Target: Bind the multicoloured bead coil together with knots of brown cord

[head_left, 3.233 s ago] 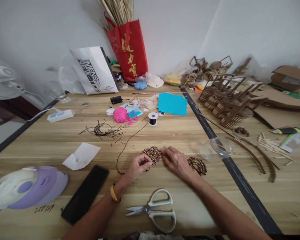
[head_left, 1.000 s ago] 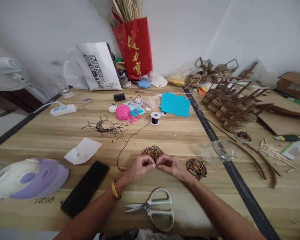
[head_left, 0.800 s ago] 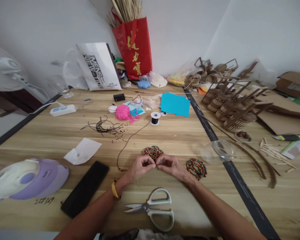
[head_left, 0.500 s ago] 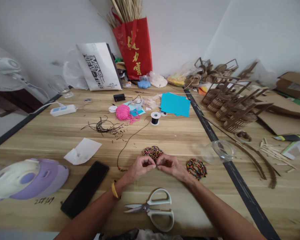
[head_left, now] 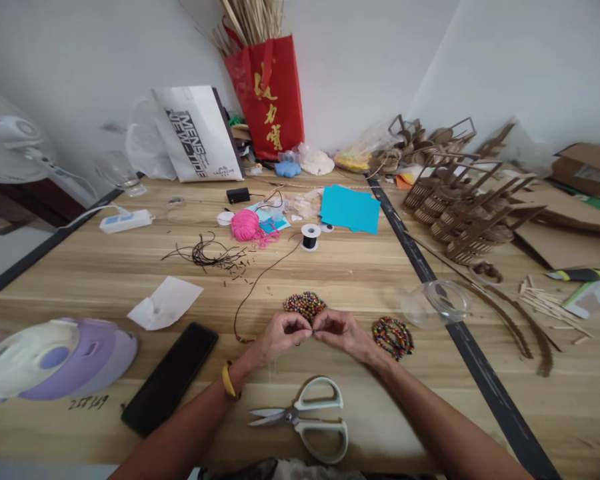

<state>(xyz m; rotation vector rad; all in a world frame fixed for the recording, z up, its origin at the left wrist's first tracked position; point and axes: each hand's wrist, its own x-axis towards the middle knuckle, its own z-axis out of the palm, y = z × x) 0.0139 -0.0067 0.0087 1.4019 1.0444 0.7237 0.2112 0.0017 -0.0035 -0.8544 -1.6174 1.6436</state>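
Observation:
My left hand [head_left: 282, 335] and my right hand [head_left: 344, 331] meet fingertip to fingertip, each closed in a pinch. Between them is a tiny dark bead, mostly covered by the fingers. A dark cord [head_left: 250, 291] runs from a white spool [head_left: 310, 237] round to my left hand, with a few coloured beads [head_left: 242, 339] on it beside the wrist. Just beyond the fingers lies a pile of multicoloured beads [head_left: 305, 305]. Coiled beaded strands [head_left: 393, 337] rest to the right of my right hand. Open-bladed scissors [head_left: 300, 417] lie between my forearms.
A black phone [head_left: 170, 379], a white paper [head_left: 165, 303] and a purple-white device [head_left: 60, 360] are at left. Cut cords [head_left: 205, 253] and pink yarn [head_left: 245, 225] lie farther back. At right stand a clear plastic container [head_left: 445, 301] and small woven baskets [head_left: 470, 213].
The fingertips have shifted very slightly around the small bead. Everything else on the table stays where it was.

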